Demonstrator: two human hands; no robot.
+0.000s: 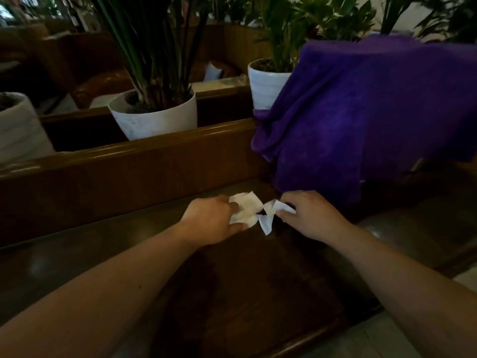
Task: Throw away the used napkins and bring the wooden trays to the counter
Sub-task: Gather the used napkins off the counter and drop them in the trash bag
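A: Where are the napkins sitting?

B: Over the middle of the dark wooden table [232, 293], toward its far edge. The left hand [210, 219] is clutching a crumpled white napkin [244, 209], fingers closing around its left side. The right hand [311, 215] is pinching a second napkin [269, 215] just beside the first; the two are almost touching.

A: Which way are they pointing?

B: The left one is bunching into a rough wad with no clear long axis. The right one is running from the fingertips down toward the near side, its pointed corner hanging nearest the camera.

A: Anything hard to make out?

B: Both palms are facing away, so the napkin parts inside them are hiding. A purple cloth [361, 112] is draping over something at the far right, covering it entirely. White plant pots [154, 117] are standing beyond the wooden rail [129, 151]; the room behind is blurring into darkness.
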